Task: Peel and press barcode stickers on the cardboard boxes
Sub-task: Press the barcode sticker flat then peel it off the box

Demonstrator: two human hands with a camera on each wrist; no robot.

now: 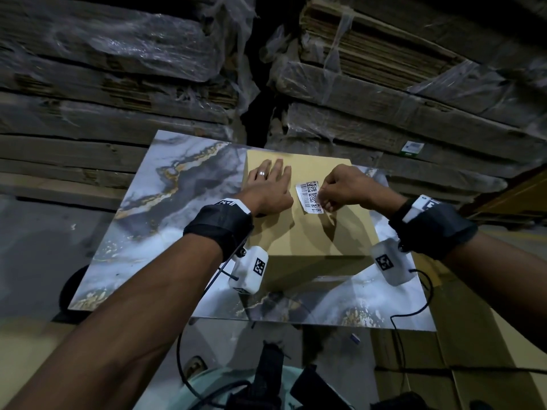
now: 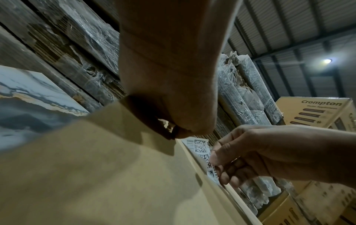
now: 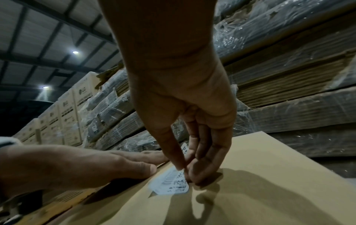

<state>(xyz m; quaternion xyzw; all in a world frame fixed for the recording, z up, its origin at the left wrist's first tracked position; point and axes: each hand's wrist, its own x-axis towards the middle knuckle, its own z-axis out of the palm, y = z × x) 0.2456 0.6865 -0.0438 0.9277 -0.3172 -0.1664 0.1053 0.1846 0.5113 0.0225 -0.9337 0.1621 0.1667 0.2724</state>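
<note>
A plain tan cardboard box (image 1: 319,232) lies flat on a marble-patterned table (image 1: 165,184). My left hand (image 1: 270,184) rests flat on the box's top left part, fingers straight, a ring on one finger. My right hand (image 1: 334,190) pinches a white barcode sticker (image 1: 309,196) by its right edge, just above the box top. In the right wrist view the thumb and fingers (image 3: 189,172) close on the sticker (image 3: 169,184), whose free end hangs over the cardboard (image 3: 269,175). The left wrist view shows the same sticker (image 2: 201,150) held by the right hand (image 2: 250,153).
Shrink-wrapped stacks of flattened cardboard (image 1: 118,69) rise right behind the table. Printed cartons (image 2: 312,112) stand at the right. More cardboard boxes (image 1: 473,365) sit on the floor at the lower right. Cables (image 1: 414,306) trail from the wrist cameras over the table's near edge.
</note>
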